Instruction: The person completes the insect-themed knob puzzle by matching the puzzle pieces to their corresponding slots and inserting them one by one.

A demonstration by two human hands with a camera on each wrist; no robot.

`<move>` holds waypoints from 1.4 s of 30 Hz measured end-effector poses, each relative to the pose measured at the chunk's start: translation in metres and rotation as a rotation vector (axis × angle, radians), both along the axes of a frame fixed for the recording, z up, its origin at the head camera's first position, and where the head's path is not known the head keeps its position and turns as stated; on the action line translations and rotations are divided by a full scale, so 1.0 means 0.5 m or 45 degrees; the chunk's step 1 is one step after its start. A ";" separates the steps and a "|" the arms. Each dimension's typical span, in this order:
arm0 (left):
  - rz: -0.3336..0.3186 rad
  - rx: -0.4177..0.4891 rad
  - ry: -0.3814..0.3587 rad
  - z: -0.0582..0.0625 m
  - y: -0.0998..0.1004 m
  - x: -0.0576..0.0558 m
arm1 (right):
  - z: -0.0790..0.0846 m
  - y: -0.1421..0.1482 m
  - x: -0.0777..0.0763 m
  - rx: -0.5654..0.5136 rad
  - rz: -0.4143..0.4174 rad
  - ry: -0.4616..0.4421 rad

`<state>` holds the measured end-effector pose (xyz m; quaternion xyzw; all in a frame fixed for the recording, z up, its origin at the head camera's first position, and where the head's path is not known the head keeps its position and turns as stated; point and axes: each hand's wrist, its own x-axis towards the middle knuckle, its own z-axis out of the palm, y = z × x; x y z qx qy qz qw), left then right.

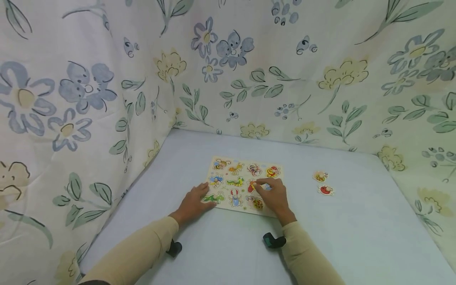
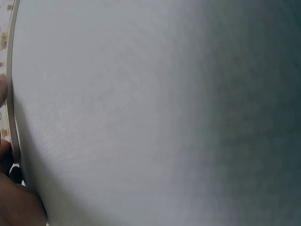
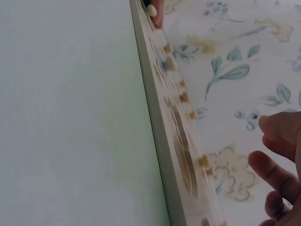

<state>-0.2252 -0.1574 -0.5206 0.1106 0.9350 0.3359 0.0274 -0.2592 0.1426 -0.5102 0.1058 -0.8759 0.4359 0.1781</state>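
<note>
A wooden peg puzzle board (image 1: 236,211) with pictures of insects and other small creatures lies flat on the table. My left hand (image 1: 192,204) holds its near left corner, thumb at the front edge and fingers along the left side. My right hand (image 1: 274,196) hovers over the right part, its fingertips by a red bug picture (image 1: 251,186). In the right wrist view its bent fingers (image 3: 275,176) are above the board, with nothing visible between them. Only a sliver of the board (image 2: 11,122) shows in the left wrist view.
To the right of the board lie a loose snail piece (image 1: 320,176) and a loose ladybug piece (image 1: 325,190). Flower-patterned cloth (image 1: 263,95) stands behind and beside the pale table (image 1: 356,229). Dark wrist devices (image 1: 274,240) sit near both sleeves.
</note>
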 end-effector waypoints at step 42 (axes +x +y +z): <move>0.025 0.000 -0.027 -0.001 -0.001 0.003 | -0.020 0.372 -0.099 -0.154 -0.686 -0.162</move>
